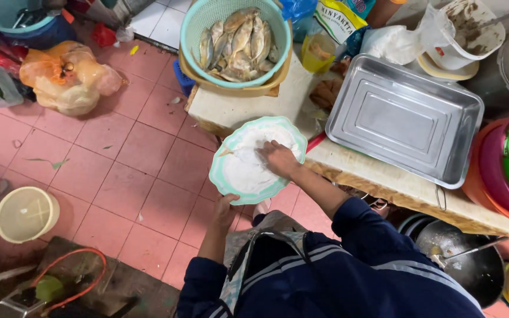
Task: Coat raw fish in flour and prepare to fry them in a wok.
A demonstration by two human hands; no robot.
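Plate (226, 176), centre of frame: pale green scalloped rim, covered in white flour (248, 168). My left hand (225, 207) grips its lower edge from below, holding it over the pink tiled floor (119, 159). My right hand (278, 158) rests in the flour, fingers curled down into it; whether they pinch anything I cannot tell.

Basket (195, 29), top centre: teal plastic mesh, heaped with small whole fish (237, 44), set in a tan bowl on a pale table (237, 106).

Tray (405, 121), upper right: rectangular, bare metal, lying on the wooden counter (384, 176) just beside the plate.

Wok (472, 265), lower right: dark, with a metal ladle (466, 252) lying in it.

Bucket (26, 213), left edge: cream, round, on the floor.

Bags (69, 79), upper left: orange and clear plastic, bunched on the floor.

Stacked basins (496, 171), right edge: orange, pink, green.
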